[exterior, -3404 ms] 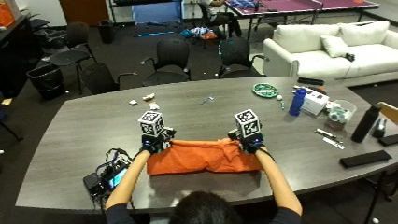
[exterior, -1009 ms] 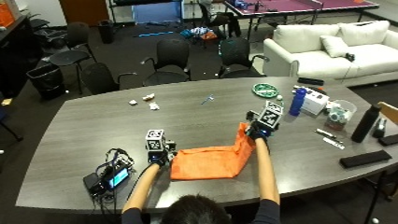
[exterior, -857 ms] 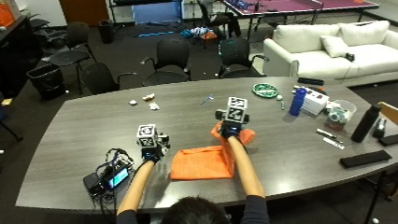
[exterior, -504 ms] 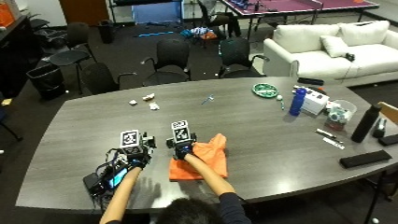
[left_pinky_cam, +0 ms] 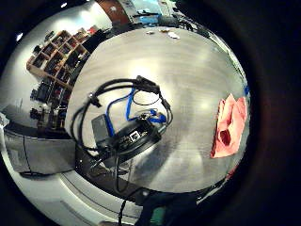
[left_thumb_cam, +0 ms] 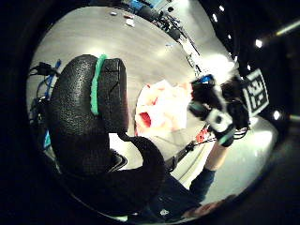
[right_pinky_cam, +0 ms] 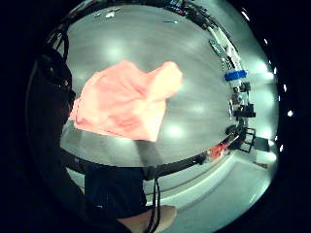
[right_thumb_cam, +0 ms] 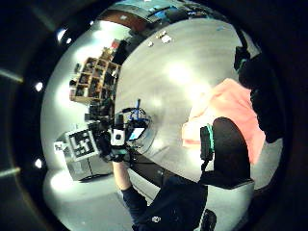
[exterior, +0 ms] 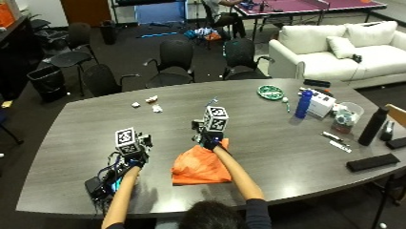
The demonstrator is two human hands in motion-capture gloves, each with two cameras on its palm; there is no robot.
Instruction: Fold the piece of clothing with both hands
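**Orange garment lies folded on the desk, both hands free of it**

The orange garment (exterior: 200,168) lies on the grey desk (exterior: 266,129) in front of the person, as a rough folded square with one corner pointing to 12 o'clock. The right hand (exterior: 211,141) is at this corner, at 12 o'clock of the cloth; the right palm views show the garment (right_pinky_cam: 124,102) lying flat below the palm with no cloth in the grip. Whether the fingers are straight or curled, I cannot tell.

The left hand (exterior: 132,158) is well apart from the garment, at 9 o'clock of it, above a black device with looped cables (exterior: 101,183) (a blue cable is among them). In the left thumb side view the left thumb (left_thumb_cam: 91,126) is curled, and it holds nothing.

At 2 o'clock, far from the cloth, a blue bottle (exterior: 304,104) stands upright near a green plate (exterior: 271,91).
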